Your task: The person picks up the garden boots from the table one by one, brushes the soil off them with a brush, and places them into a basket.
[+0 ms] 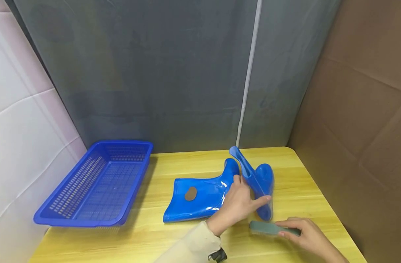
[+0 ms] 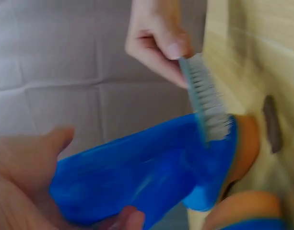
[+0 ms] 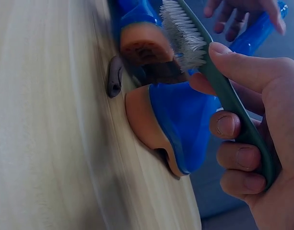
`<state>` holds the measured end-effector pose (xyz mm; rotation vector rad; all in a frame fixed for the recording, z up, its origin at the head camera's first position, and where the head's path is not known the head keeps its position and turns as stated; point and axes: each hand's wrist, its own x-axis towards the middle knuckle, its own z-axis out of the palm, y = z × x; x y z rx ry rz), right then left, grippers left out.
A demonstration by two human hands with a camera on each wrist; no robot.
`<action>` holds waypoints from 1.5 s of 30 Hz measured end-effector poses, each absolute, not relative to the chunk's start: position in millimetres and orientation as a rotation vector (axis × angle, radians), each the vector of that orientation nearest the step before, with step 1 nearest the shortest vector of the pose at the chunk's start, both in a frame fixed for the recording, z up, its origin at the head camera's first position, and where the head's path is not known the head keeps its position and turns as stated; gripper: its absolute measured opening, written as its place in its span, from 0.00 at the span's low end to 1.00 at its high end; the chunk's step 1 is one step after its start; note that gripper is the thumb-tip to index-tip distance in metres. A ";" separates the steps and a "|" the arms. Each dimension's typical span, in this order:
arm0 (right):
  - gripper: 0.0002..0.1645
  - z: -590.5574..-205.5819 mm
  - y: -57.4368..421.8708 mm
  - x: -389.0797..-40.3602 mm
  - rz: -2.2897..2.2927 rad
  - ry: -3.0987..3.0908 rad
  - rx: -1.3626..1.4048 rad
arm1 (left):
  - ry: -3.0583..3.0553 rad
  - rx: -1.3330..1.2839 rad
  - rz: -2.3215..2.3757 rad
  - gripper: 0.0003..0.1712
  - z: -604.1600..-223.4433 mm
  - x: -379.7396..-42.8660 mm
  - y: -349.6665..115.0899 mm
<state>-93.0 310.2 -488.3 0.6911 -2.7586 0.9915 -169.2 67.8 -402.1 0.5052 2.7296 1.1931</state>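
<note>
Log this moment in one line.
right hand: grips green brush; left hand: at blue boots; blue basket: left of boots; brush-boot contact: unclear

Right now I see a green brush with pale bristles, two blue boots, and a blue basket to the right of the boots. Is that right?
Not quite: the blue basket stands to the left of the two blue boots, not the right, as the head view shows. The rest holds, including the green brush with pale bristles.
</note>
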 end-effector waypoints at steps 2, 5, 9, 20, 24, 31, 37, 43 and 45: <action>0.13 -489.7 311.1 -90.6 0.995 -2.773 0.674 | 2.701 0.436 1.313 0.60 -411.0 -167.9 75.0; 0.12 -491.9 313.1 -87.1 1.015 -2.797 0.644 | 2.564 0.380 1.608 0.58 -423.4 -168.8 84.2; 0.13 -493.9 316.1 -84.4 1.042 -2.808 0.612 | 2.347 0.300 1.983 0.48 -432.4 -172.5 94.9; 0.15 -494.8 322.2 -80.5 1.134 -2.860 0.578 | 2.173 -0.102 2.142 0.34 -427.6 -203.7 113.9; 0.15 -492.0 323.1 -80.6 1.122 -2.888 0.518 | 2.179 0.057 2.130 0.28 -421.5 -220.1 117.1; 0.14 -482.2 331.6 -80.1 0.983 -2.870 0.436 | 2.165 0.453 1.953 0.30 -406.9 -248.8 109.7; 0.15 -474.6 339.0 -81.0 1.025 -2.893 0.388 | 2.173 0.725 1.788 0.31 -399.8 -271.0 96.6; 0.14 -475.5 339.1 -80.4 0.939 -2.822 0.429 | 2.276 0.685 1.788 0.25 -414.2 -275.5 92.6; 0.14 -475.7 339.2 -79.4 0.919 -2.823 0.439 | 2.298 0.582 1.766 0.28 -421.3 -272.8 92.1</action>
